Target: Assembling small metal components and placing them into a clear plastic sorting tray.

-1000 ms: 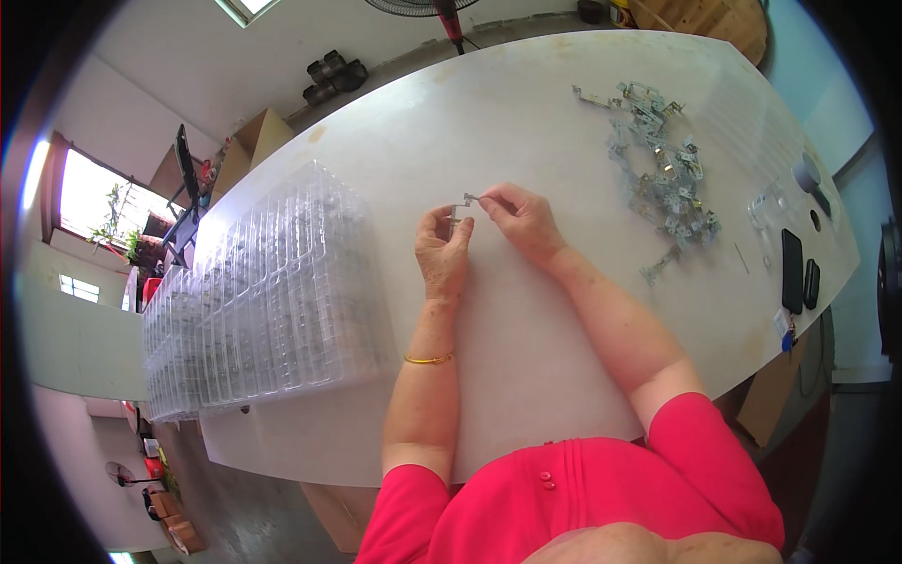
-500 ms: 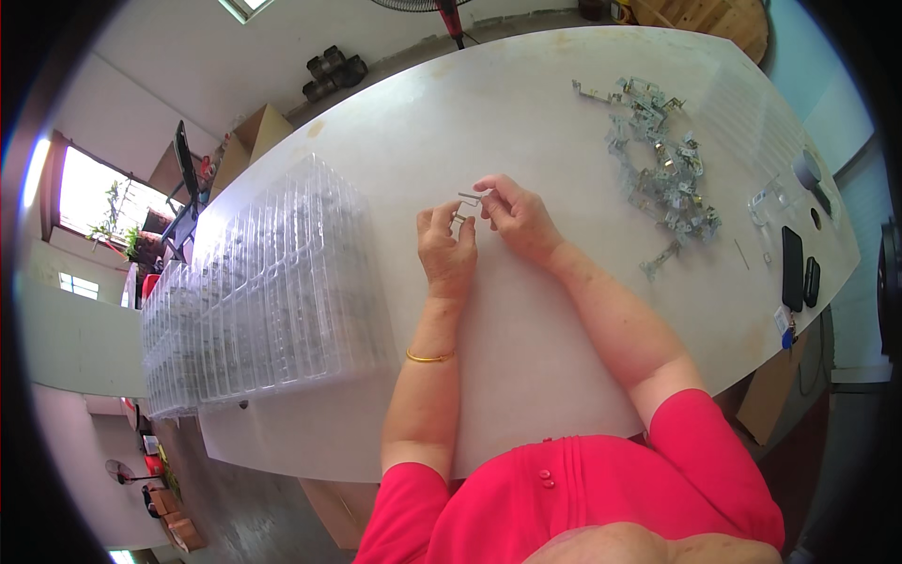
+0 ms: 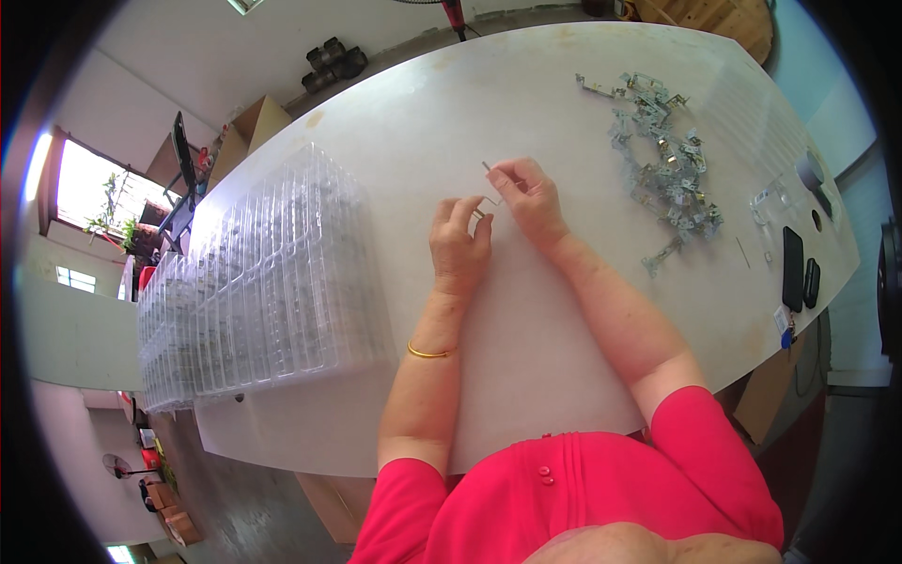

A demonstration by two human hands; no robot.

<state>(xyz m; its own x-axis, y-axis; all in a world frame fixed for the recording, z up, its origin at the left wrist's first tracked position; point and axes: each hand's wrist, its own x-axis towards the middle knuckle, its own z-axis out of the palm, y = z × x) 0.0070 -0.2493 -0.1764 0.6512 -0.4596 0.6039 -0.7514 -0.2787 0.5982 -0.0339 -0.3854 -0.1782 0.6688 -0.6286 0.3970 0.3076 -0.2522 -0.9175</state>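
Note:
My left hand [image 3: 458, 252] is closed, its thumb and fingers pinching a small metal piece [image 3: 479, 213] that looks like a bent bracket. Just up and to the right, my right hand [image 3: 532, 203] is closed in a pinch too. A thin grey metal rod [image 3: 486, 165] sticks out past its fingertips; the rest of it is hidden by the fingers. Both hands are held close together above the white table [image 3: 526, 320]. To their right lies a loose, winding heap of small metal brackets [image 3: 669, 174], some with brass-coloured parts.
Tall rows of clear plastic trays [image 3: 282, 273] stand on the left of the table. Near the right edge lie a black phone [image 3: 792, 268], a smaller black object [image 3: 812, 283], keys [image 3: 785, 329], a thin pin [image 3: 743, 252] and a grey-headed tool [image 3: 810, 174].
Both hands have shifted slightly right, the right one also a little upward. The rod at the right fingertips has turned from nearly level to slanting upward.

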